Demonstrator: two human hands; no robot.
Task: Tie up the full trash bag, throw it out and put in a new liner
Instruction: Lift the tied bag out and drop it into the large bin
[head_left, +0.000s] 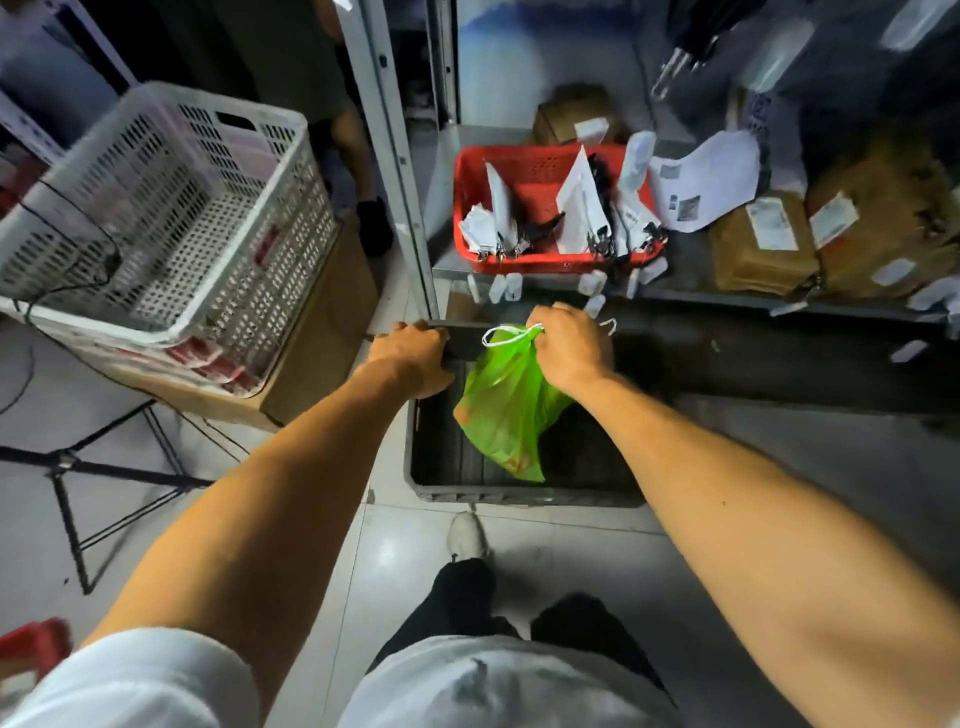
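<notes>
No writing can be read: the white labels on the brown parcels (831, 244) at 2 o'clock and the papers in the red basket (550, 208) at 12 o'clock are too blurred.

The green bag (506, 405) hangs at the centre, half inside the dark bin (441, 457) on the floor. Its long axis runs from the gathered neck at 12 o'clock down to its bottom at 6 o'clock, tilted slightly left. The neck points up into the right hand (569, 345), whose fingers are curled tight around it; a white drawstring (506, 335) loops out just left of the fist. The left hand (415, 358) is closed over the bin's far left rim, at 11 o'clock from the bag.

The bin's far edge sits under the shelf (727, 299), and the shelf's grey upright post (395, 156) stands just behind the left hand. A white crate (171, 208) on a cardboard box (322, 343) crowds the 10 o'clock side, with a black frame (104, 467) at 9 o'clock. Bare tile lies open at 3 o'clock, right of the bin. The person's white shoe (467, 535) is just beside the bin's near edge at 6 o'clock.
</notes>
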